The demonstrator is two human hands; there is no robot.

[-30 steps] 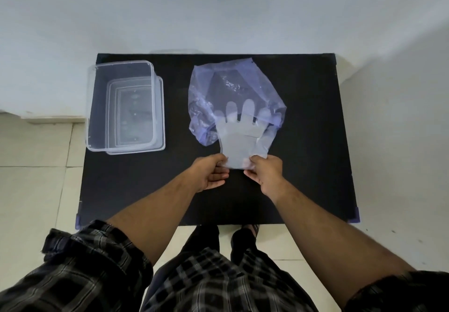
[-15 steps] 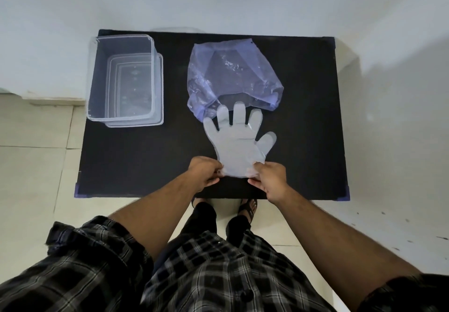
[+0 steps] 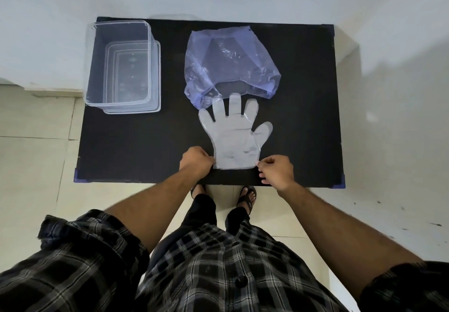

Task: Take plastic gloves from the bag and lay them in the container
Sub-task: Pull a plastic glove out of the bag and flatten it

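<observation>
A clear plastic glove (image 3: 234,139) lies flat on the black table (image 3: 136,146), fingers pointing away from me, its fingertips just at the mouth of the bluish plastic bag (image 3: 228,61). My left hand (image 3: 196,162) pinches the glove's cuff at its left corner. My right hand (image 3: 275,172) pinches the cuff at its right corner. A transparent rectangular container (image 3: 121,66) stands at the table's far left with nothing visible inside.
A white wall runs behind the table and tiled floor surrounds it. The table's near edge is just below my hands, with my sandalled feet (image 3: 247,196) under it. Blue corner caps (image 3: 341,182) mark the front corners.
The glove has been drawn out of the bag toward me; it now lies almost fully outside, spread flat. Both hands moved nearer the front edge and a little apart.
</observation>
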